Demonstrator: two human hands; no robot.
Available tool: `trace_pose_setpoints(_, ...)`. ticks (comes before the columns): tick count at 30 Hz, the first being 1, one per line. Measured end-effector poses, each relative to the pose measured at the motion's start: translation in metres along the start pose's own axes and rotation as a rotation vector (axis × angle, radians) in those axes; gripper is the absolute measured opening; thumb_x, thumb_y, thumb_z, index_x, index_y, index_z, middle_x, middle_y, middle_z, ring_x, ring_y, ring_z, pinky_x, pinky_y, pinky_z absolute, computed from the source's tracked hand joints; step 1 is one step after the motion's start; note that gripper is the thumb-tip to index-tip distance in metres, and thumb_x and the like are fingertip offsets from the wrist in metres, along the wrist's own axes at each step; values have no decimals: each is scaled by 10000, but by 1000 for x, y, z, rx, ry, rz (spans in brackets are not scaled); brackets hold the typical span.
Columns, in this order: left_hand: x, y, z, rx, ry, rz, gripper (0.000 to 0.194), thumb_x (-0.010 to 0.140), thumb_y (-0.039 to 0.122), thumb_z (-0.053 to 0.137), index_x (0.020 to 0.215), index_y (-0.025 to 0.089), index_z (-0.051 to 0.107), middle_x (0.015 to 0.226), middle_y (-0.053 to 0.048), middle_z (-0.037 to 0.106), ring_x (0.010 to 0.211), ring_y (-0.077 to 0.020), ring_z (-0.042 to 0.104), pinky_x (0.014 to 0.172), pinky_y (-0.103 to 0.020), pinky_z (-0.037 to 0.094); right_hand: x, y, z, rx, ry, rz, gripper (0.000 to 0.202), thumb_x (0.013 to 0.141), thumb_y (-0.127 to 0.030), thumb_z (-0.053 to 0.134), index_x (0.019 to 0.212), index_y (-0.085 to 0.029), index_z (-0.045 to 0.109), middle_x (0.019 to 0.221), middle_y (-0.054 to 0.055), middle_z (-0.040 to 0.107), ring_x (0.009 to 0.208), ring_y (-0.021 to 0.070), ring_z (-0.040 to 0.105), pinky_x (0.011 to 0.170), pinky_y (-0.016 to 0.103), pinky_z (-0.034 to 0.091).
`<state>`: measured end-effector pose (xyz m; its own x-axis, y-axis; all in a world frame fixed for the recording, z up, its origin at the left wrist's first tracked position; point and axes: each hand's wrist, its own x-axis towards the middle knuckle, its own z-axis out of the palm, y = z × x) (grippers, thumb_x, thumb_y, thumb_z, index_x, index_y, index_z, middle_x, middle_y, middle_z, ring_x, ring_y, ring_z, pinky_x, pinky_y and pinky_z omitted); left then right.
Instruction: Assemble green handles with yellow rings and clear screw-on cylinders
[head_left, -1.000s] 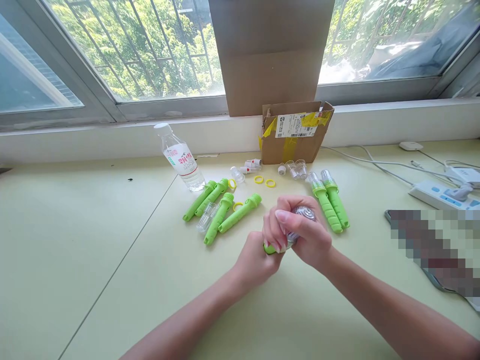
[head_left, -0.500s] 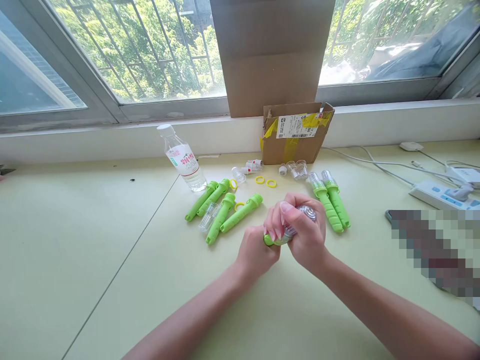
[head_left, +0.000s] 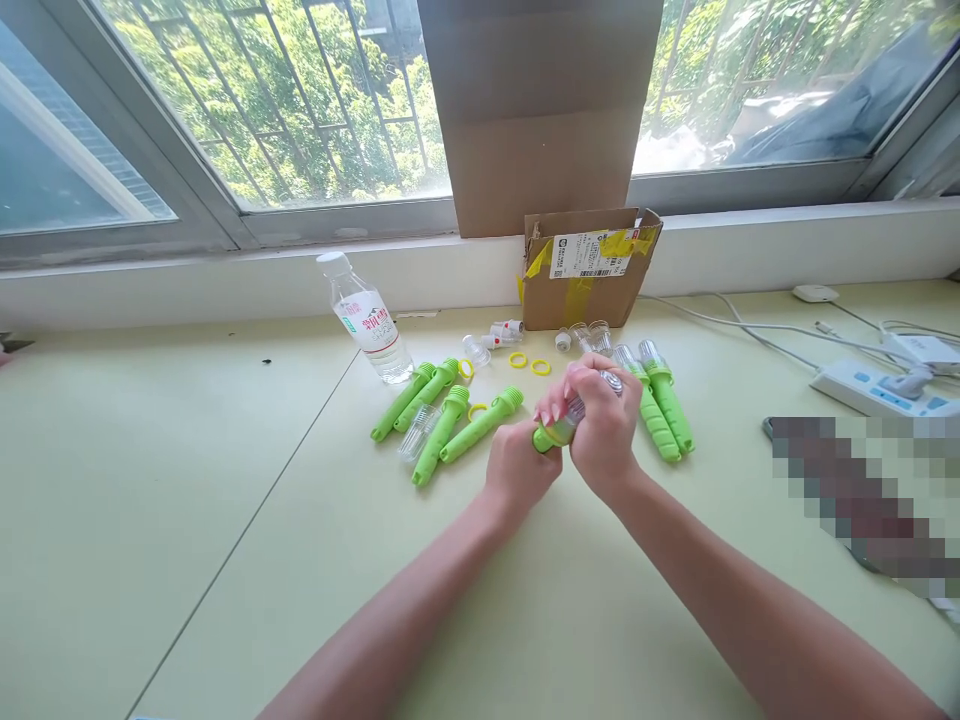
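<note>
My left hand [head_left: 519, 468] is closed round a green plastic handle [head_left: 544, 438], most of which its fingers hide. Wrapped over the clear ribbed cap [head_left: 612, 382] on that handle's upper end is my right hand [head_left: 607, 440]. The piece slants up to the right between both fists, held above the table. Left of the hands lie several loose green handles [head_left: 480, 430] with threaded ends, and a clear cap [head_left: 418, 434] among them. To the right, two green handles [head_left: 666, 400] with clear caps on lie side by side.
Yellow rings [head_left: 540, 367], small white-and-clear parts [head_left: 504, 334] and clear cups [head_left: 598, 337] are spread before a taped cardboard box [head_left: 577, 290]. A water bottle [head_left: 371, 325] stands at left. At right are a power strip [head_left: 885, 390], cables and a blurred-out dark object [head_left: 847, 490].
Both closed hands have risen slightly away from me with the handle and cap. My right hand has turned a little, and more of the green near the joint shows.
</note>
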<state>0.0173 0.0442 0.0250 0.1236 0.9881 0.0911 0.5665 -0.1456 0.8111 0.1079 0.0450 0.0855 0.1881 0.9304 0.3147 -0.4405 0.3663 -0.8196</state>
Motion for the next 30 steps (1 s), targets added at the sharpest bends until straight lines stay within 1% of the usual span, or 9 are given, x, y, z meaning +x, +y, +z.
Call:
trace_pose_setpoints(3, 5, 0, 4, 60, 74, 44, 175, 698, 137, 530, 573, 200, 425, 580, -36, 515, 646, -197, 546, 590, -298, 346, 5, 2, 1, -31, 73, -20, 265, 759, -146, 524, 520, -223, 440, 400, -61, 457, 356, 98, 427, 411, 256, 425)
trace_pose_setpoints(6, 7, 0, 7, 87, 134, 83, 193, 685, 112, 512, 553, 207, 408, 533, -27, 487, 620, -199, 561, 548, -290, 314, 7, 3, 4, -94, 131, -36, 279, 765, -150, 524, 514, -225, 428, 398, -61, 463, 359, 100, 447, 412, 255, 428)
trace_pose_setpoints(10, 6, -1, 10, 86, 218, 128, 206, 660, 89, 490, 529, 212, 389, 489, -5, 447, 547, -186, 558, 512, -282, 293, 7, 4, 8, -175, 196, -50, 261, 743, -139, 500, 508, -221, 422, 390, -72, 457, 357, 98, 461, 394, 234, 408)
trace_pose_setpoints(13, 6, -2, 11, 61, 261, 167, 219, 661, 87, 482, 511, 211, 381, 471, 8, 434, 502, -165, 538, 493, -273, 301, 6, 4, 11, -222, 227, -61, 257, 739, -142, 492, 504, -218, 422, 389, -76, 461, 357, 93, 466, 397, 223, 405)
trace_pose_setpoints(17, 7, -7, 10, 5, 288, 225, 247, 683, 123, 532, 496, 205, 393, 478, 18, 473, 486, -135, 499, 486, -258, 358, -2, -1, 20, -308, 204, -76, 230, 752, -183, 501, 537, -221, 429, 406, -82, 450, 370, 94, 467, 403, 218, 392)
trace_pose_setpoints(20, 8, -14, 9, -47, 275, 257, 261, 707, 151, 567, 496, 204, 424, 477, 30, 489, 497, -122, 486, 498, -245, 410, -10, -6, 34, -464, 181, -99, 250, 743, -244, 538, 521, -218, 426, 434, -72, 427, 402, 94, 455, 426, 222, 382)
trace_pose_setpoints(24, 10, -23, 12, -114, 240, 261, 262, 724, 149, 589, 505, 203, 456, 484, 37, 510, 513, -115, 490, 492, -227, 423, -12, -12, 47, -568, 160, -71, 286, 758, -282, 539, 515, -223, 399, 437, -66, 415, 404, 93, 426, 434, 227, 361)
trace_pose_setpoints(28, 10, -26, 17, -174, 227, 214, 251, 723, 147, 636, 525, 193, 488, 519, 35, 547, 557, -115, 521, 497, -212, 430, -5, -12, 46, -613, 118, -65, 295, 777, -289, 565, 536, -226, 406, 435, -69, 419, 407, 102, 441, 438, 234, 361)
trace_pose_setpoints(30, 10, -25, 18, -195, 249, 165, 231, 741, 178, 662, 558, 189, 521, 553, 33, 570, 586, -119, 543, 509, -209, 446, -2, -10, 42, -622, 106, -87, 297, 789, -298, 580, 550, -225, 420, 440, -70, 430, 417, 106, 458, 448, 235, 370)
